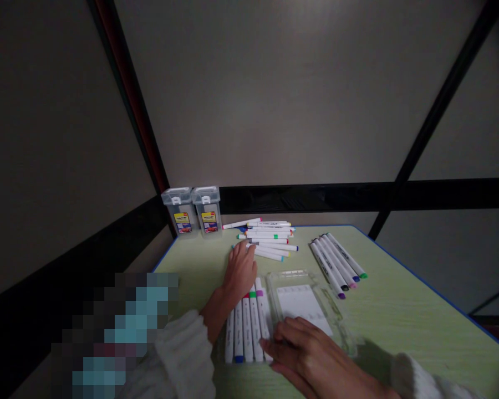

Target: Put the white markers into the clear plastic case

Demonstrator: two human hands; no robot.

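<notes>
The surface (399,310) is pale green with a thin blue edge, and it stands in a dim room; grey walls (295,100) rise behind it, crossed by black bars (357,197), one level along the far edge and others slanting upward. At the far left corner two grey boxes (195,213) with yellow labels stand upright side by side.

The left hand (241,266) reaches forward, fingers stretched onto the near edge of a loose pile of markers (270,235) lying at the far middle; whether it grips one cannot be told. The right hand (311,354) lies slack and unclenched nearer the person, fingertips touching the near end of a row of markers (247,321); the row lies side by side in the left half of a clear case (293,274) opened flat between the two hands. To the right, well apart from both hands, another group of markers (337,265) lies in a slanted row.
</notes>
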